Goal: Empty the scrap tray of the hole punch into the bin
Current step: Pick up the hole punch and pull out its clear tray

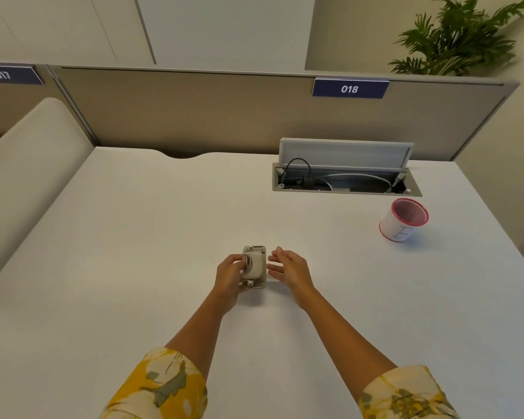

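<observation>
A small cream and metal hole punch (254, 266) stands on the white desk (133, 237) in front of me. My left hand (230, 275) grips its left side, fingers curled around the body. My right hand (289, 272) hovers just to the right of the punch with its fingers spread, holding nothing. The bin (404, 220) is a small round cup with a red mesh rim and a white paper label, upright at the far right of the desk, well away from both hands. The scrap tray under the punch is hidden.
An open cable hatch (345, 172) with wires is sunk into the desk at the back right, just behind the bin. A beige partition (194, 116) closes the far edge. A cushioned divider (28, 164) borders the left side.
</observation>
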A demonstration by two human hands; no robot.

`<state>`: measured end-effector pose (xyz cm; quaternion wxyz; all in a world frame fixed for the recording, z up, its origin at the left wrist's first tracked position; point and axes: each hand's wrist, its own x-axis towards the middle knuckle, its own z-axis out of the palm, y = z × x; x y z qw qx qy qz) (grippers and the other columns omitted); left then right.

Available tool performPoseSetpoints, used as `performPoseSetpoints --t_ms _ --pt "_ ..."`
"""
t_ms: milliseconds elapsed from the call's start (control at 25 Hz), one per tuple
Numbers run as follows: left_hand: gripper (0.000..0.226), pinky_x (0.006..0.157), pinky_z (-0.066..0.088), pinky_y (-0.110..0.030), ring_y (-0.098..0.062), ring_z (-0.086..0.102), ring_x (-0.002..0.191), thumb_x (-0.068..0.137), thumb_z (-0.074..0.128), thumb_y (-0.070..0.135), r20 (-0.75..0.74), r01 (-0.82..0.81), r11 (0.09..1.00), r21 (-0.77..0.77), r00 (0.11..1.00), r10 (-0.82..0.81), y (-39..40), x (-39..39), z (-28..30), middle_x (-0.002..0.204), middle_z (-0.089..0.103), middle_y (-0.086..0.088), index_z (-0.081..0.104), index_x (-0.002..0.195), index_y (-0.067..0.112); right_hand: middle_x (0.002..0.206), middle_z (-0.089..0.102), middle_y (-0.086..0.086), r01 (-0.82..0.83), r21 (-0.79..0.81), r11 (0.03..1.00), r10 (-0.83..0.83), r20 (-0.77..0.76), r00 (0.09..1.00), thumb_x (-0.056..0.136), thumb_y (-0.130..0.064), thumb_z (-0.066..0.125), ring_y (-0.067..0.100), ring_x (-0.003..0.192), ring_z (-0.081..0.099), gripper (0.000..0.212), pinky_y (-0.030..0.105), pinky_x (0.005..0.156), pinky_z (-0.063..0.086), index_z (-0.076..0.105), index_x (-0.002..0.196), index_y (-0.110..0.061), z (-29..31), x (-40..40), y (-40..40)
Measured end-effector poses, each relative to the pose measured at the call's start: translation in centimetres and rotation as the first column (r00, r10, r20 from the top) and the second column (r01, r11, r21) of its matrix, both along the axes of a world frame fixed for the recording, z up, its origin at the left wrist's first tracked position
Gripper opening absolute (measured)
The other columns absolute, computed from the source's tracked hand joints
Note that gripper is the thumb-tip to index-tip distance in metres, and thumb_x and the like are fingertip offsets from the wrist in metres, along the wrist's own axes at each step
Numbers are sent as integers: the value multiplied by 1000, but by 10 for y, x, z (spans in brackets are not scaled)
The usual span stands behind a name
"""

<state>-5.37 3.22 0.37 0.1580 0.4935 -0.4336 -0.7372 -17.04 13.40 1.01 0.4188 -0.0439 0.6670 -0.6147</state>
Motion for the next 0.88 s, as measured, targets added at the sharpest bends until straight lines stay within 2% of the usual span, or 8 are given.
performPoseSetpoints --t_ms 120,240,400,560,720,800,880 --pt "22 51 56 -31 -29 68 78 96 51 6 -42 78 997 21 996 -78 11 -8 0 93 70 -12 71 99 13 104 73 10 29 -31 999 -30 -15 999 98 -29 56 25 96 71 31 35 88 58 70 109 -4 4 -13 0" --pt "21 49 53 -27 -25 70 70 95 56 8 -76 97 995 19 992 -96 16 -14 -1 86 74 -7 75 102 14 105 75 16 6 -30 1000 -7 -45 999 95 -20 61 25 95 72 26 33 87 58 73 107 -1 4 -23 1" --pt "20 48 51 -25 -19 69 61 96 58 10 -77 130 991 23 989 -128 14 -16 -2 78 73 -1 76 101 18 100 75 13 -10 -51 999 16 133 991 94 -16 63 15 81 72 24 23 71 58 72 107 1 3 -33 7" --pt "20 50 53 -26 -17 69 58 97 57 10 -80 151 987 46 986 -147 17 -17 -4 75 73 0 74 105 16 93 75 9 22 -37 999 -13 237 971 93 -15 64 16 81 70 17 26 73 57 73 99 -1 0 -36 9" --pt "20 48 49 -24 -17 67 58 98 57 12 -100 148 987 69 985 -141 18 -23 -1 78 73 -1 75 107 15 79 73 6 82 -9 997 -76 302 950 93 -15 64 12 67 69 13 22 59 56 71 92 -3 4 -38 8" --pt "20 46 48 -22 -17 66 56 97 57 10 -103 138 988 70 986 -130 18 -25 0 77 72 -3 74 106 15 79 72 5 90 5 996 -87 271 959 93 -16 64 11 68 68 14 22 60 55 71 92 -5 8 -39 7" --pt "20 44 48 -22 -17 66 54 97 56 8 -102 113 992 64 989 -106 18 -27 0 75 71 -5 74 103 15 88 72 6 103 48 994 -107 111 988 92 -18 65 14 77 67 15 25 70 56 71 98 -6 10 -35 4"
